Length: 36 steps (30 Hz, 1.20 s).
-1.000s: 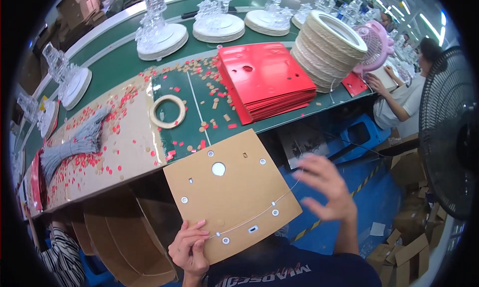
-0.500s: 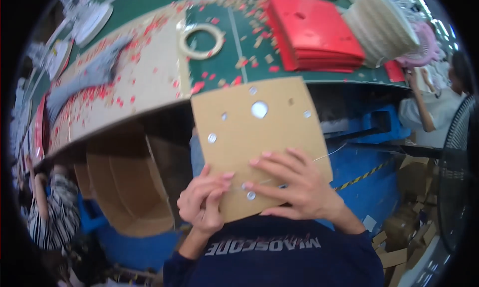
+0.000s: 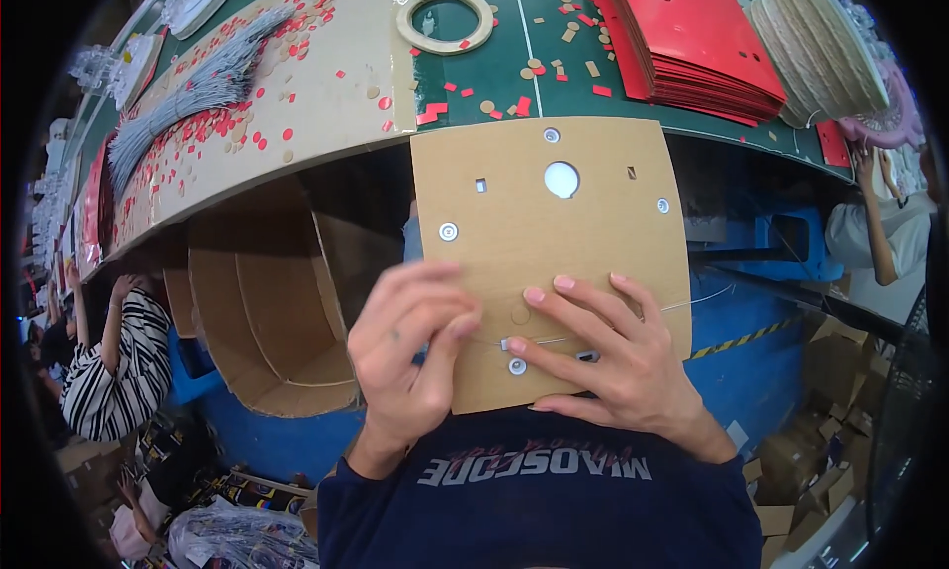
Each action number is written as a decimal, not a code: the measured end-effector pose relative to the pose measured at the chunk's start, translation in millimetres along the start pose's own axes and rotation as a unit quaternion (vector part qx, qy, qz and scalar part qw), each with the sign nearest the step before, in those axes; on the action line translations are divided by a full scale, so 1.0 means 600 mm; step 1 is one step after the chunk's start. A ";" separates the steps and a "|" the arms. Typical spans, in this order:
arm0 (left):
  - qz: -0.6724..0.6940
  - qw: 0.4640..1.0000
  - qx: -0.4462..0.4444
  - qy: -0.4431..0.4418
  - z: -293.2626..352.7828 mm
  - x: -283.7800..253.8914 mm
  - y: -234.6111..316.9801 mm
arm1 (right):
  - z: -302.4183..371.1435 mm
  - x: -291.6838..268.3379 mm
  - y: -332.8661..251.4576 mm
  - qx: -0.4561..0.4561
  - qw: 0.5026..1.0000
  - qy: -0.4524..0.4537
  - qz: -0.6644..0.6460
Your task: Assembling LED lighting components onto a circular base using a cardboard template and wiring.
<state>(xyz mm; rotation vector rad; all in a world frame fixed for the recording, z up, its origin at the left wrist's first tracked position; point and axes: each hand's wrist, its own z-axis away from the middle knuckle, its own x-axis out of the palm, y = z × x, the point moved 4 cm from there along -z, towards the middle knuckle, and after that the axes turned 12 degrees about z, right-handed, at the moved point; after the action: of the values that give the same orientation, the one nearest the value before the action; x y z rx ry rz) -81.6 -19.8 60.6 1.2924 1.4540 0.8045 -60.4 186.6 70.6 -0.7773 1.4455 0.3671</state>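
A flat brown cardboard sheet point(image 3: 563, 238) with a large round hole, small slots and several silver eyelets is in front of my body, its far edge by the table. My right hand point(image 3: 618, 356) lies across its lower right part, fingers spread, thumb near the lower edge. A thin pale wire point(image 3: 707, 297) passes under those fingers and sticks out past the sheet's right edge. At the lower left side, my left hand point(image 3: 410, 347) is closed in a pinch, thumb against forefinger, with the wire's other end running to the fingertips. Its fingers are slightly blurred.
On the green table lie a bundle of grey wires point(image 3: 198, 94), a tape roll point(image 3: 407, 20), a stack of red sheets point(image 3: 692, 45), a cord spool point(image 3: 825, 55) and confetti-like scraps. A cardboard box point(image 3: 267, 302) stands below left; a fan point(image 3: 900, 401) is at right. People sit on both sides.
The sheet has turned a little and now sits squarer and farther right in view. My left hand has lifted off the sheet's lower left edge into a pinch. My right hand stays spread on it.
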 end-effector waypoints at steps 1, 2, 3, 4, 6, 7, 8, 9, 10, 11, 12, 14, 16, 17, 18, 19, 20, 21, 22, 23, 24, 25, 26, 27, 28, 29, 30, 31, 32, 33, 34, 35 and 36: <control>-0.016 1.000 -0.006 0.001 -0.008 0.002 -0.005 | 0.002 0.001 -0.004 0.001 1.000 0.002 -0.002; -0.072 0.997 0.013 -0.014 -0.017 0.006 -0.009 | 0.001 0.004 -0.005 -0.002 1.000 0.001 -0.001; -0.126 0.991 0.033 -0.030 -0.023 0.011 -0.013 | -0.001 0.005 -0.006 -0.003 1.000 0.001 0.000; -0.130 0.990 0.035 -0.030 -0.027 0.021 -0.018 | -0.003 0.005 -0.006 -0.004 1.000 0.006 -0.001; 0.127 0.984 -0.117 0.050 -0.029 0.040 -0.049 | 0.001 0.002 -0.007 0.005 1.000 0.021 -0.005; 0.130 0.984 -0.114 0.041 -0.028 0.041 -0.053 | 0.008 0.004 -0.003 0.014 1.000 0.024 -0.002; 0.066 0.992 -0.109 0.009 -0.027 0.039 -0.053 | 0.020 0.001 0.002 -0.002 0.998 0.070 0.004; 0.006 0.995 -0.100 -0.023 -0.023 0.042 -0.055 | 0.038 -0.001 0.006 -0.016 0.993 0.112 0.016; 0.004 0.994 -0.106 -0.014 -0.023 0.043 -0.051 | 0.068 -0.009 0.017 0.010 0.979 0.203 0.002; -0.002 0.993 -0.115 -0.001 -0.022 0.042 -0.038 | 0.121 -0.001 0.038 0.097 0.949 0.299 -0.017; -0.020 0.993 -0.119 0.002 -0.024 0.044 -0.030 | 0.176 0.010 0.057 0.185 0.902 0.389 -0.027; -0.073 0.990 -0.117 -0.008 -0.025 0.040 -0.021 | 0.230 0.053 0.108 0.377 0.773 0.460 -0.221; -0.175 0.978 -0.114 -0.031 -0.029 0.037 -0.019 | 0.252 0.086 0.152 0.511 0.567 0.500 -0.409; -0.170 0.979 -0.106 -0.037 -0.029 0.031 -0.018 | 0.233 0.103 0.170 0.492 0.411 0.462 -0.613; -0.269 0.960 -0.070 -0.034 -0.030 0.022 -0.005 | 0.209 0.111 0.178 0.434 0.229 0.391 -0.779; -0.366 0.930 -0.031 -0.027 -0.036 0.017 0.010 | 0.206 0.108 0.197 0.431 0.229 0.396 -0.778; -0.355 0.935 0.024 0.001 -0.040 0.020 0.032 | 0.202 0.111 0.220 0.386 0.227 0.436 -0.780; -0.357 0.934 0.028 0.005 -0.050 0.026 0.047 | 0.198 0.116 0.244 0.339 0.226 0.473 -0.781; -0.322 0.935 0.079 -0.127 -0.064 0.055 0.066 | 0.214 0.119 0.276 0.282 0.250 0.507 -0.775; -0.291 0.915 0.126 -0.249 -0.070 0.083 0.077 | 0.214 0.107 0.298 0.287 0.293 0.528 -0.744; -0.284 0.905 0.096 -0.300 -0.076 0.111 0.062 | 0.233 0.107 0.327 0.230 0.315 0.517 -0.762; -0.277 0.892 0.066 -0.350 -0.081 0.137 0.047 | 0.244 0.105 0.355 0.169 0.333 0.506 -0.777; -0.292 0.894 0.061 -0.335 -0.076 0.142 0.042 | 0.236 0.086 0.356 0.222 0.315 0.529 -0.756; -0.276 0.892 0.044 -0.356 -0.068 0.146 0.033 | 0.231 0.057 0.350 0.276 0.298 0.554 -0.727; -0.257 0.888 0.029 -0.381 -0.061 0.145 0.028 | 0.236 0.045 0.354 0.272 0.335 0.559 -0.708; -0.263 0.889 0.027 -0.375 -0.055 0.138 0.033 | 0.243 0.029 0.354 0.272 0.370 0.565 -0.686; -0.254 0.888 0.037 -0.381 -0.047 0.136 0.038 | 0.230 0.005 0.343 0.318 0.363 0.602 -0.636; -0.244 0.888 0.047 -0.388 -0.037 0.134 0.042 | 0.226 0.001 0.342 0.319 0.363 0.600 -0.637; -0.222 0.896 0.041 -0.383 -0.033 0.130 0.037 | 0.222 -0.008 0.345 0.312 0.388 0.611 -0.616; -0.222 0.896 0.040 -0.382 -0.027 0.130 0.030 | 0.219 -0.014 0.348 0.305 0.412 0.621 -0.593; -0.218 0.897 0.051 -0.381 -0.021 0.131 0.025 | 0.215 -0.016 0.354 0.319 0.452 0.626 -0.550; -0.214 0.898 0.060 -0.379 -0.017 0.130 0.022 | 0.204 -0.018 0.355 0.321 0.453 0.622 -0.552; -0.213 0.898 0.055 -0.380 -0.019 0.133 0.021 | 0.190 -0.025 0.351 0.338 0.475 0.613 -0.533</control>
<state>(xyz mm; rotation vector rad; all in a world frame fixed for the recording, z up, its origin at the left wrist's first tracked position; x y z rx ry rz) -83.9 61.7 56.5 1.1179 1.0699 -0.0955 -116.0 415.5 25.8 -1.1035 1.7012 -2.0549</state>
